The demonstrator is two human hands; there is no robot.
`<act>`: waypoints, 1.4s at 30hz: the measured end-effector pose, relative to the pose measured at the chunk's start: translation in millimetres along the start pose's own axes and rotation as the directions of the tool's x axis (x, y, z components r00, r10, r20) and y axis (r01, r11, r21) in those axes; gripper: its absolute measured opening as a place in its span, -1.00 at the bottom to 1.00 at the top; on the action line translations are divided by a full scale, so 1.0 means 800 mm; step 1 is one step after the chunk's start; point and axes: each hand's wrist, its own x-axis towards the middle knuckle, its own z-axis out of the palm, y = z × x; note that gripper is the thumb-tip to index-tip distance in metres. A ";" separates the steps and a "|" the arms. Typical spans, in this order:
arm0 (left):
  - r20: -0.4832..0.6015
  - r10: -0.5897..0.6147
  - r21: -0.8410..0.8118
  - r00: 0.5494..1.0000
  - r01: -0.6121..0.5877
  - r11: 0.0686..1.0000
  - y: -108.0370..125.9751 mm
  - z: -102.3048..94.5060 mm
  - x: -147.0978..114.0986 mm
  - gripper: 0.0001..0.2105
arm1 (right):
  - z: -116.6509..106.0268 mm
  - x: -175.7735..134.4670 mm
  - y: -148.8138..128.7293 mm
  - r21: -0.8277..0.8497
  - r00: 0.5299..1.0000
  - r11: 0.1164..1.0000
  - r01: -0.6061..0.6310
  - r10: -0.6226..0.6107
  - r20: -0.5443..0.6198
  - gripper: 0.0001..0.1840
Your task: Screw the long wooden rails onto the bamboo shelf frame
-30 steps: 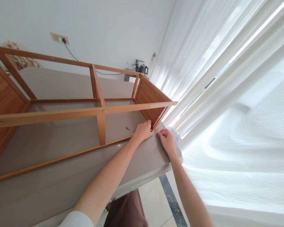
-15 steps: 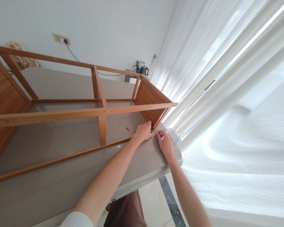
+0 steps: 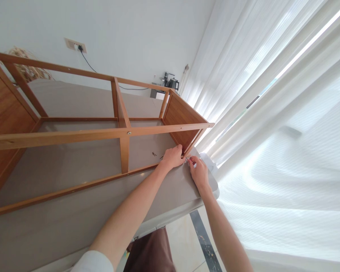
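Observation:
A wooden frame [image 3: 124,151] with end panels and a middle divider lies on the grey-covered table [image 3: 170,196]. At its near right corner, my left hand [image 3: 173,156] is closed around the bottom rail beside the end panel [image 3: 184,109]. Just to the right of that corner, my right hand [image 3: 197,169] pinches a small, thin metal piece [image 3: 187,159] against the frame's end; its kind is too small to make out. Inside the right bay, a few small screws [image 3: 154,153] lie on the tabletop, left of my left hand.
White curtains [image 3: 272,151] hang close by on the right, past the table's rounded corner. A black kettle [image 3: 173,83] stands on a small unit behind the table. A plugged-in cable [image 3: 86,60] runs from the wall socket [image 3: 75,45].
The view has shifted very slightly. Both hands stay at the same corner, with my right fingers still pinching the small metal piece.

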 end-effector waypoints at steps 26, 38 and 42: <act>0.020 -0.027 0.014 0.999 0.027 1.000 0.003 -0.003 -0.001 -0.70 | -0.004 0.016 0.020 0.271 0.955 0.916 -0.294 0.269 0.127 -0.54; 0.002 -0.008 0.017 1.000 0.008 1.000 0.001 -0.001 0.001 -0.71 | -0.005 0.008 0.012 0.257 0.966 0.931 -0.258 0.254 0.048 -0.62; 0.010 -0.012 0.017 1.000 0.012 1.000 0.002 -0.003 -0.001 -0.71 | -0.004 0.008 0.009 0.215 0.975 0.951 -0.223 0.220 0.036 -0.64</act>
